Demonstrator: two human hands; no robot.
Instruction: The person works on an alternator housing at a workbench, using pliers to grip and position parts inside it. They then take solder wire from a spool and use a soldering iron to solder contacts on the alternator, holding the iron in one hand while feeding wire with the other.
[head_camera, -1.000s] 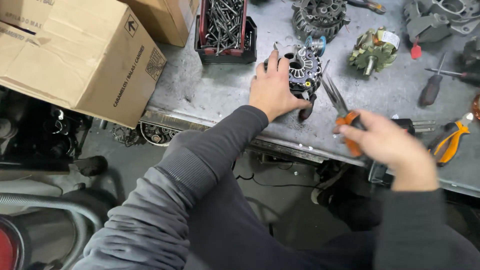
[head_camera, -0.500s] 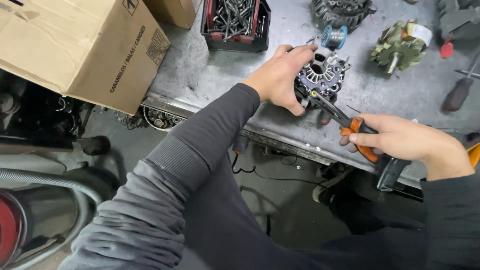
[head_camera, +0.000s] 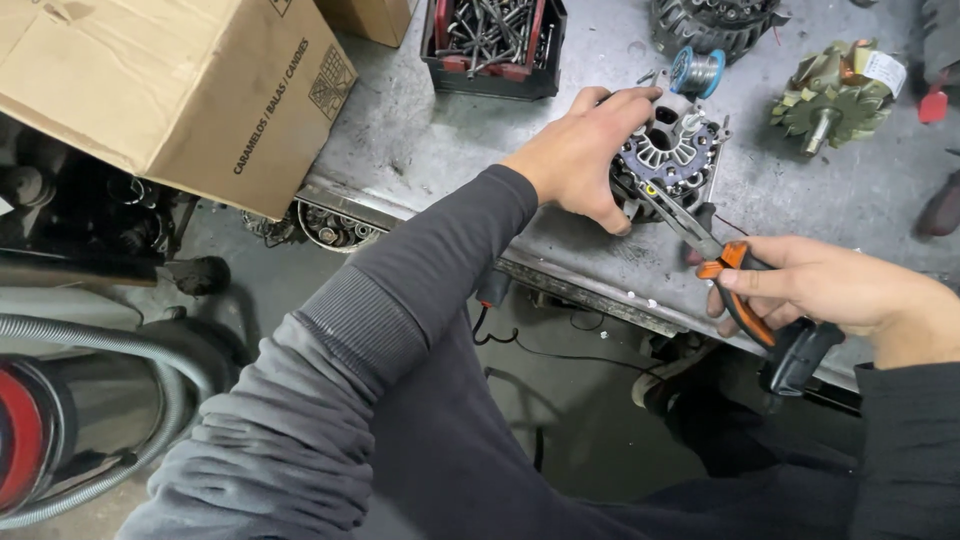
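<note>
The round metal motor part (head_camera: 672, 160) sits on the bench edge, under the left hand (head_camera: 580, 160), which curls around its side. It looks heavy and hard, so hold its thick rim. It is grey with dark slots. The right hand (head_camera: 830, 295) squeezes orange pliers (head_camera: 715, 265), tips touching the part.

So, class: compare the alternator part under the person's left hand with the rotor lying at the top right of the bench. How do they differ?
The held alternator part is dark and silvery; the rotor is greenish-gold. The left hand steadies the held alternator part while pliers in the right hand reach its face; the rotor lies untouched, shaft pointing down-left. Both rest on the grey workbench.
</note>
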